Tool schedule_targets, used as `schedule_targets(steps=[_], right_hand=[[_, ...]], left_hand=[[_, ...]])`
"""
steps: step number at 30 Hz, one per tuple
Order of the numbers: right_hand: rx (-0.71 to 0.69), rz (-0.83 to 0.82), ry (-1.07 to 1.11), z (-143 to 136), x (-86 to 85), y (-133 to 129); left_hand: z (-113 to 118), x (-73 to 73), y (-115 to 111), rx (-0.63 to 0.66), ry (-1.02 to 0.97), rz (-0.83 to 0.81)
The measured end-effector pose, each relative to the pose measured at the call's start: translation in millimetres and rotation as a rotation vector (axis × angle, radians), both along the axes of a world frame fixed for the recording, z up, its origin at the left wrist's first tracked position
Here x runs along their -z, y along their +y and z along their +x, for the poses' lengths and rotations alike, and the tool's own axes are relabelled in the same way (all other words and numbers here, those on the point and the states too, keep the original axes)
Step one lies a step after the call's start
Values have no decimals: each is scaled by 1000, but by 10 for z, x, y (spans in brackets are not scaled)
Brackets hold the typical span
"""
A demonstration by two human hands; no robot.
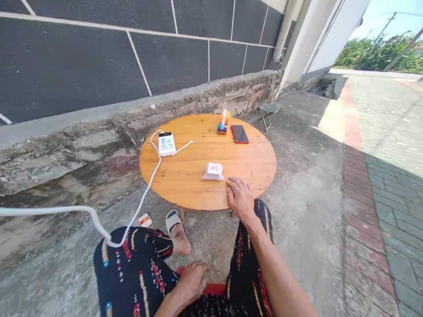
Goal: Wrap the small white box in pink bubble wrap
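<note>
My right hand [239, 197] rests on the near right edge of the round wooden table [185, 193], its fingers laid on the top and holding nothing. Just left of its fingertips, apart from them, sits a small white box with a pink round mark [214, 168], in what looks like a clear plastic wrap. My left hand [192, 280] lies in my lap beside my thigh, loosely open, with nothing visible in it. Its fingertips are partly hidden.
A white power bank [167, 145] with a cable [145, 193] trailing over my knee lies at the left. Farther back are an orange tape dispenser [224, 122] and a phone [239, 134]. A folding stool [269, 110] stands behind; a small packet [145, 220] lies on the ground.
</note>
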State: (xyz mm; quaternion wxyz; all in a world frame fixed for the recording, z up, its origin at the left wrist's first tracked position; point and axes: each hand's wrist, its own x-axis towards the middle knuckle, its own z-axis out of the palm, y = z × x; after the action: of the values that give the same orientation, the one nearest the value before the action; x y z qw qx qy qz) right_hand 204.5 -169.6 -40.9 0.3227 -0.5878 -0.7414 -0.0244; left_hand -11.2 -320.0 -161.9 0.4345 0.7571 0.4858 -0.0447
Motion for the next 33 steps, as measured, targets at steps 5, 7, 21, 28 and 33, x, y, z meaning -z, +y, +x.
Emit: schedule_targets(steps=[5,7,21,28,33], right_hand=[[19,-6,-15,-8,-9,-1],[21,0,-14,-10,-6,-1],[-24,-52,63,39,-9,14],[-109,-83,334,93,-216,260],[-177,-3,293,-60,-330,561]], left_hand=[[46,-502,205,-183,-176,184],[61,-797,341,-249,-286,296],[289,-1555,1940,-518,-503,798],[351,-1442,2130,-497,-575,715],[342,-1460,2111,-486,-589,715]])
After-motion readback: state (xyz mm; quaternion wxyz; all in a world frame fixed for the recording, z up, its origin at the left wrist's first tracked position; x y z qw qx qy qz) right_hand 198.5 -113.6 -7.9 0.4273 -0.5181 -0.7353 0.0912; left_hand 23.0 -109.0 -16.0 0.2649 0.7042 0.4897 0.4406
